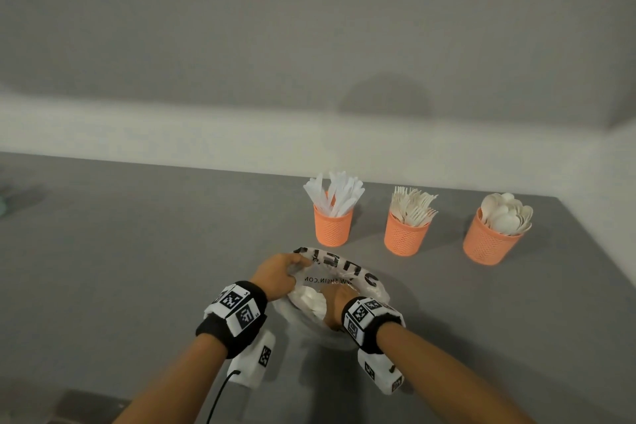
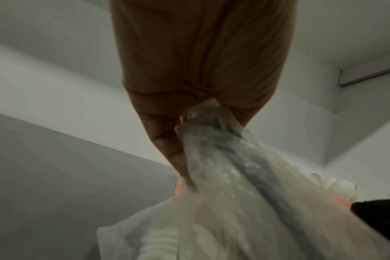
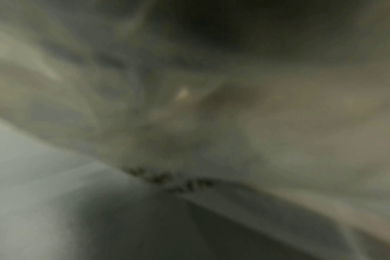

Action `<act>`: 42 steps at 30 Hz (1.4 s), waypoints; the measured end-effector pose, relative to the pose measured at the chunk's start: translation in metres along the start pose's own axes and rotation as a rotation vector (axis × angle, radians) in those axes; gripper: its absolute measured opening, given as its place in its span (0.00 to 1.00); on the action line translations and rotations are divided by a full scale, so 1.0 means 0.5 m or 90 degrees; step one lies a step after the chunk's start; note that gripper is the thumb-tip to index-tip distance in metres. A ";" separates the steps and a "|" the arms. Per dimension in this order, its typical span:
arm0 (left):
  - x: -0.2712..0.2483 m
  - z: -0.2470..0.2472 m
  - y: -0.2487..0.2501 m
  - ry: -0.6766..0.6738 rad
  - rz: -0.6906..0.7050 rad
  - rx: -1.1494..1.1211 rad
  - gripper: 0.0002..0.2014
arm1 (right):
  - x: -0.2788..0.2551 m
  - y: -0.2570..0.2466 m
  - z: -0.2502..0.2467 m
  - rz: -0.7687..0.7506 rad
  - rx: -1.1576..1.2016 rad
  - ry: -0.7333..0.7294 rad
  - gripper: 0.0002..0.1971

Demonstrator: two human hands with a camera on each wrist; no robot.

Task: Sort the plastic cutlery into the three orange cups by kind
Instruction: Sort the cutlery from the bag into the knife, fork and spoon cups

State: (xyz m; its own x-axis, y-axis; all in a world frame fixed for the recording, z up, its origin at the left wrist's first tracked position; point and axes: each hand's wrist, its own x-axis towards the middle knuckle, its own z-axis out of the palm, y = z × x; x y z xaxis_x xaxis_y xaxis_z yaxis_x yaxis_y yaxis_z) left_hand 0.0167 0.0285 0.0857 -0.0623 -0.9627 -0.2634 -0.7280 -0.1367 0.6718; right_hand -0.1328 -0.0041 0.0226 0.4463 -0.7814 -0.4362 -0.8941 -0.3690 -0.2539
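Head view showed both hands at a translucent plastic bag on the grey worktop. Left hand pinched the bag's rim at its near-left side, fingers curled on the film and lifting the mouth wide. Left wrist view confirmed it: a twisted strip of film ran out from between the curled fingers.

Right hand was plunged into the bag mouth, fingertips hidden under the film among white cutlery. Could not tell whether it was grasping a piece or merely feeling for one. Right wrist view was all blur, only crumpled film close to the lens.

Unsorted cutlery lay directly under and just left of the right fingers, inside the bag; its long axis could not be read. Beyond the fingers, away from the person, stood the three orange cups in a row: knives cup nearest the bag and straight ahead of it, forks cup further right, spoons cup furthest right.

Judgement: the right hand is the picker and is nearer all three cups; the pale rounded shapes in the bag look like spoons, so the coming carry probably runs forward and well right.
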 end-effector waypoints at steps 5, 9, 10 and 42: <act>-0.007 -0.003 -0.009 0.016 -0.017 0.054 0.31 | 0.006 0.007 0.011 0.026 0.073 0.023 0.26; -0.019 -0.001 -0.011 0.016 -0.067 0.290 0.30 | 0.020 0.017 0.004 0.040 0.189 0.001 0.29; -0.020 0.005 -0.016 0.006 -0.074 0.334 0.30 | 0.021 0.022 -0.002 0.052 0.208 -0.013 0.29; -0.004 -0.017 -0.011 0.279 -0.202 0.180 0.16 | -0.058 -0.018 -0.146 -0.141 0.742 0.271 0.09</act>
State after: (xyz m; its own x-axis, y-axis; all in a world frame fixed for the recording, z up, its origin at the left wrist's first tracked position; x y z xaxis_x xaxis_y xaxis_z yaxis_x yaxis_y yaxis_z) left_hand 0.0265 0.0294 0.0883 0.4301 -0.9001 -0.0699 -0.8223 -0.4226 0.3811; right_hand -0.1404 -0.0151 0.1006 0.3409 -0.9396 -0.0297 -0.1415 -0.0200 -0.9897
